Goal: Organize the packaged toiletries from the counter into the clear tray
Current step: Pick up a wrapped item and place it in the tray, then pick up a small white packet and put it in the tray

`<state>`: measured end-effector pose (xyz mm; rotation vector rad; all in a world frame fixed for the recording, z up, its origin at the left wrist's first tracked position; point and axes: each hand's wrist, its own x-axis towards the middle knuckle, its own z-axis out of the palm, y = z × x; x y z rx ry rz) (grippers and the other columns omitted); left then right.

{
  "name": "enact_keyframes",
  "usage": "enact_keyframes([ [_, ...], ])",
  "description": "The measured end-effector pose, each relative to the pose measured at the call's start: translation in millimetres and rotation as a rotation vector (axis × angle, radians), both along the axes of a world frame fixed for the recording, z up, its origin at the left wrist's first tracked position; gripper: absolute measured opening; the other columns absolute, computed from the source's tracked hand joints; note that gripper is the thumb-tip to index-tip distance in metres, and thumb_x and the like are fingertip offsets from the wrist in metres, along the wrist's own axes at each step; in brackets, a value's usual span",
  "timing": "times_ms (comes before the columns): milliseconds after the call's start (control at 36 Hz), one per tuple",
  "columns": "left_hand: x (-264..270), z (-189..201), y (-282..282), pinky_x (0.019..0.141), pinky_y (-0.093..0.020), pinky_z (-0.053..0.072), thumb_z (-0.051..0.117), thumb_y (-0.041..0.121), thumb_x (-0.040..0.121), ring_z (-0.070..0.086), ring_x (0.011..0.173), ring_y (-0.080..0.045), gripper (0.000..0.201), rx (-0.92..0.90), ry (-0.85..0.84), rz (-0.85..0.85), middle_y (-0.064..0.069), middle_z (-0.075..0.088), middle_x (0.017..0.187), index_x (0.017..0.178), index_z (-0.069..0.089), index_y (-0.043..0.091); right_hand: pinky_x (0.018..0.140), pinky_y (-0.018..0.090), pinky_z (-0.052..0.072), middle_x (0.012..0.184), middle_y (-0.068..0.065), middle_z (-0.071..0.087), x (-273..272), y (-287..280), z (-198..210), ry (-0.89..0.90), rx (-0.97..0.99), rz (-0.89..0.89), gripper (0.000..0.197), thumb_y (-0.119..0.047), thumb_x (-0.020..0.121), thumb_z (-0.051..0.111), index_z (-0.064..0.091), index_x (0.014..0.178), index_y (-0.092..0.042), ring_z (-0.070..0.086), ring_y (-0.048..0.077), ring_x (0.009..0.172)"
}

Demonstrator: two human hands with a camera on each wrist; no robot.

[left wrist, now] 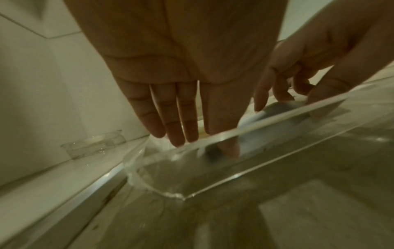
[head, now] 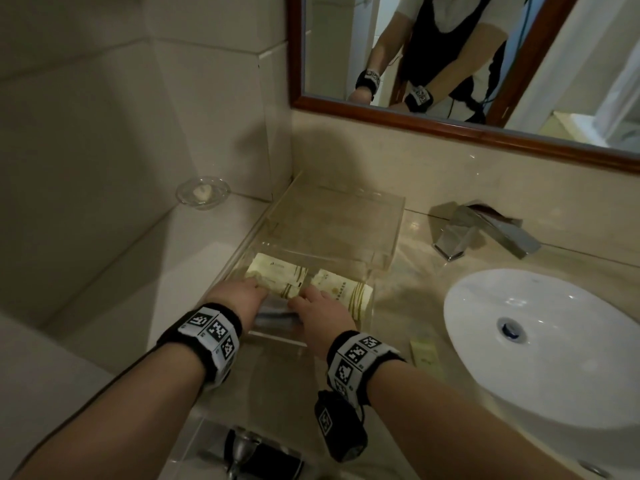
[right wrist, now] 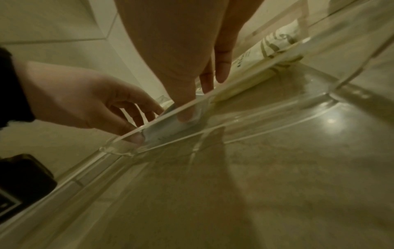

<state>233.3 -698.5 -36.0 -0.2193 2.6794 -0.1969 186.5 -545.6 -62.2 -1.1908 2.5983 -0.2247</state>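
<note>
Left hand [head: 239, 297] and right hand [head: 322, 315] grips pinch grey packet [head: 277, 313] inside clear tray [head: 273, 336]; forcing it down may shove cream sachets [head: 346, 289].

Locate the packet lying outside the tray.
Head view: the green packet lies flat on the counter, on the right side, between the clear tray and the white basin.
</note>
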Motion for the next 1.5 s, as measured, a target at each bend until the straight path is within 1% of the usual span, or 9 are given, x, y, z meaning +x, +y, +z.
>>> enact_keyframes([
  [111,-2,2,5,0.097,-0.036,0.045,0.054,0.023,0.087,0.052,0.119,-0.024,0.044,0.044,0.024,0.037,-0.003,0.048,0.133,0.131,0.046,0.025,0.101,0.039,0.042,0.134,0.005,0.041,-2,3,-3,-0.003,-0.047,-0.013,0.046,-0.018,0.086,0.061,0.046,0.13,-0.019,0.046,0.027,0.118],
  [278,-16,17,26,0.101,-0.036,0.043,0.05,0.035,0.092,0.05,0.121,-0.023,0.041,0.145,0.066,0.07,-0.002,0.048,0.133,0.131,0.047,0.024,0.101,0.037,0.043,0.134,0.003,0.044,-8,15,6,-0.047,-0.199,-0.104,0.04,-0.025,0.092,0.051,0.048,0.131,-0.019,0.048,0.025,0.12],
  [472,-38,35,71,0.101,-0.031,0.04,0.052,0.035,0.092,0.049,0.124,-0.018,0.04,0.255,0.178,0.062,0.001,0.051,0.136,0.13,0.051,0.023,0.103,0.033,0.041,0.138,0.001,0.04,-30,64,24,-0.064,-0.3,-0.284,0.043,-0.025,0.092,0.053,0.045,0.134,-0.021,0.045,0.022,0.125],
  [639,-57,48,136,0.099,-0.032,0.044,0.052,0.038,0.092,0.055,0.117,-0.018,0.038,0.378,0.248,0.043,0.001,0.057,0.131,0.127,0.056,0.022,0.103,0.032,0.041,0.133,0.004,0.045,-51,142,39,-0.012,-0.378,-0.435,0.041,-0.024,0.091,0.054,0.05,0.131,-0.02,0.049,0.023,0.12],
  [722,-67,54,164,0.101,-0.032,0.043,0.051,0.037,0.093,0.053,0.121,-0.018,0.04,0.417,0.241,0.062,0.0,0.052,0.136,0.13,0.054,0.023,0.103,0.033,0.041,0.132,0.003,0.046,-57,183,42,0.007,-0.399,-0.539,0.039,-0.026,0.09,0.056,0.053,0.129,-0.022,0.049,0.023,0.12],
  [833,-84,57,216,0.103,-0.032,0.04,0.05,0.032,0.094,0.049,0.126,-0.019,0.039,0.484,0.224,0.064,-0.001,0.049,0.139,0.132,0.052,0.022,0.106,0.034,0.037,0.132,0.007,0.049,-64,251,44,0.015,-0.448,-0.652,0.039,-0.026,0.091,0.056,0.053,0.129,-0.019,0.045,0.024,0.124],
  [1111,-113,50,346,0.1,-0.028,0.039,0.055,0.03,0.092,0.054,0.117,-0.018,0.036,0.568,0.242,-0.076,-0.001,0.056,0.129,0.126,0.057,0.019,0.104,0.039,0.04,0.123,0.007,0.056,-67,409,38,-0.046,-0.563,-1.002,0.036,-0.026,0.089,0.059,0.057,0.124,-0.016,0.052,0.024,0.115],
  [1250,-127,46,411,0.1,-0.03,0.041,0.056,0.033,0.091,0.055,0.114,-0.016,0.034,0.552,0.255,-0.183,0.001,0.059,0.125,0.122,0.06,0.022,0.104,0.037,0.04,0.123,0.005,0.057,-66,477,27,-0.045,-0.555,-1.109,0.035,-0.026,0.091,0.058,0.057,0.125,-0.017,0.052,0.021,0.117],
  [1500,-139,25,522,0.099,-0.031,0.042,0.051,0.035,0.093,0.056,0.115,-0.018,0.034,0.561,0.19,-0.233,0.0,0.057,0.129,0.124,0.058,0.022,0.102,0.031,0.035,0.124,0.007,0.057,-62,586,7,-0.046,-0.441,-1.202,0.036,-0.03,0.09,0.057,0.056,0.125,-0.02,0.049,0.025,0.119],
])
